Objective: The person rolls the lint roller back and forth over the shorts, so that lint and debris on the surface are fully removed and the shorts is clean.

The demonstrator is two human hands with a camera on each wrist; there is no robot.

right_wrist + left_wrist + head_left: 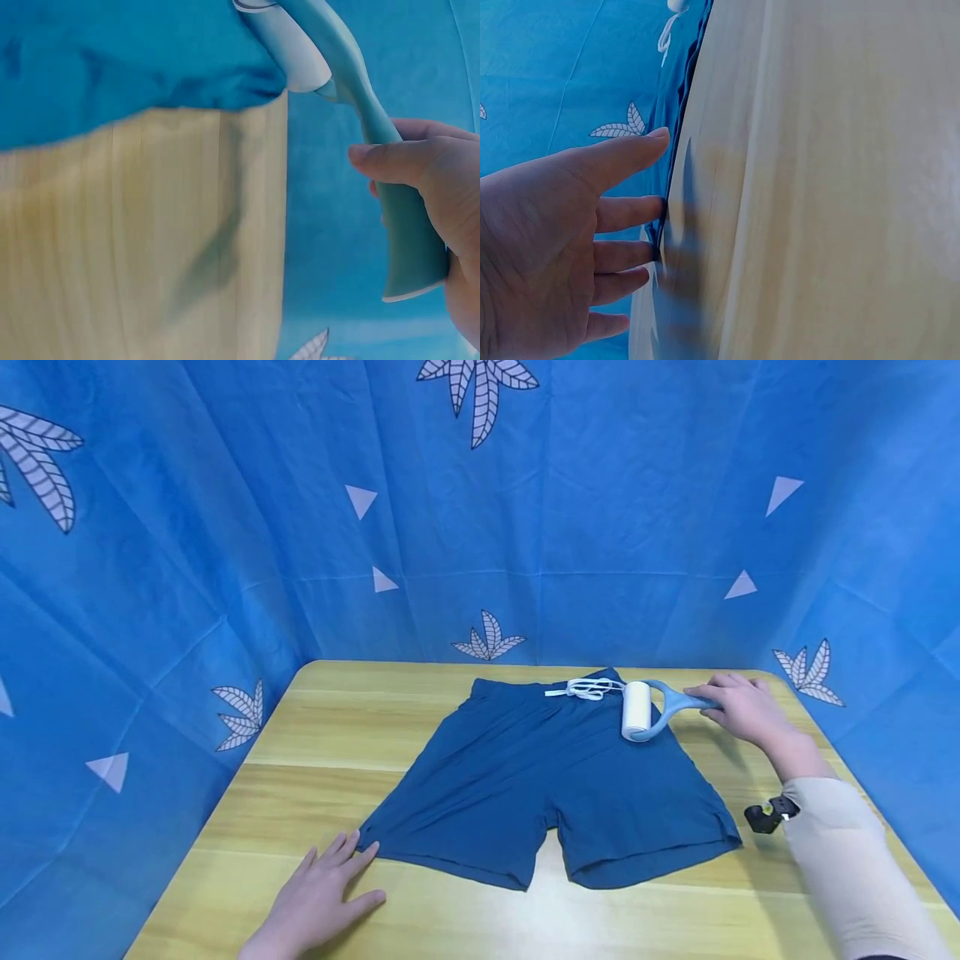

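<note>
Dark blue shorts [495, 777] with a white drawstring [592, 688] lie spread flat, waistband toward the far edge of the table. My right hand [742, 706] grips the blue handle of a lint roller [637, 710]; its white roll rests on the shorts near the waistband, right of the drawstring. In the right wrist view, thumb and fingers wrap round the handle [409, 232]. At the lower left corner of the shorts, my left hand [318, 893] lies with fingers spread and fairly straight, fingertips touching the hem. The left wrist view shows this hand [562, 240] beside the fabric edge.
The shorts lie on a light wooden table [300, 760] with rounded far corners. Blue cloth [480, 527] printed with white leaves and triangles hangs behind the table and along both sides. A small black device [765, 817] sits at the right wrist.
</note>
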